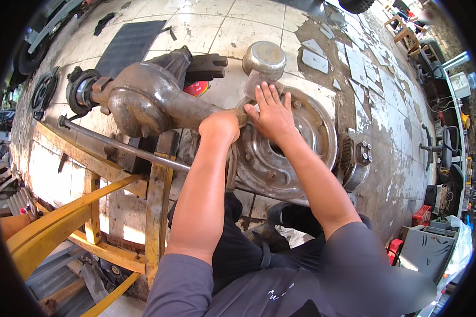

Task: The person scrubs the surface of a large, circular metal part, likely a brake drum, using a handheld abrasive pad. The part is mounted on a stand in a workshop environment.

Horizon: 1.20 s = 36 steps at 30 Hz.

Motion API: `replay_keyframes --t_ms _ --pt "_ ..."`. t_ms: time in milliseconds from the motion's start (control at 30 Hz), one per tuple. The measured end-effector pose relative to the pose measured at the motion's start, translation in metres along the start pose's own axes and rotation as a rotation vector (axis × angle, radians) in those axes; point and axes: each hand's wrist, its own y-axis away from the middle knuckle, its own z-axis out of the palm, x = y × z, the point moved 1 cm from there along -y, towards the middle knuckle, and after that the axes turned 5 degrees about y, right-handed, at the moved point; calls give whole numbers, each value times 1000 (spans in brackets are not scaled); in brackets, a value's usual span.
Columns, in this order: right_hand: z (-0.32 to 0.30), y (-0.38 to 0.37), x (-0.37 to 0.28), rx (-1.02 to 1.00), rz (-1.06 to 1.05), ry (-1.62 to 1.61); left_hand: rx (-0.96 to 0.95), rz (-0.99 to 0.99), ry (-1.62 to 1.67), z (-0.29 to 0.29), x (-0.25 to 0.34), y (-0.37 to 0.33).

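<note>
My right hand (272,113) lies with fingers stretched out on a brown, flat, rough-looking piece (254,83) at the upper rim of a round metal brake plate (325,134). The plate has bolts and a central hole. My left hand (219,127) is curled closed beside the plate, at the end of a greasy axle housing (143,98). Its fingertips are hidden, so what they grip cannot be made out. The housing bulges in the middle and runs off to the left, where a dark flange (83,91) ends it.
A yellow frame (158,211) stands at the lower left, with a long metal bar (121,145) above it. Beyond the plate sits a silver round drum (264,57); a geared hub (357,161) is at its right. Broken tiles (314,59) lie on the floor. Another person's arm (13,225) shows at the left.
</note>
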Motion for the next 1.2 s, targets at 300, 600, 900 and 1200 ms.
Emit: replay_keyframes --t_ms 300,600,900,1200 --pt "6 -4 0 -3 53 8 30 31 -14 3 3 0" --pt "-1 -9 -1 -67 50 43 22 19 -12 7 -2 -2" --pt "6 -8 6 -9 48 72 30 63 -17 5 -4 -5" --pt "-72 -54 39 -312 206 -151 -7 24 -8 1 1 -2"
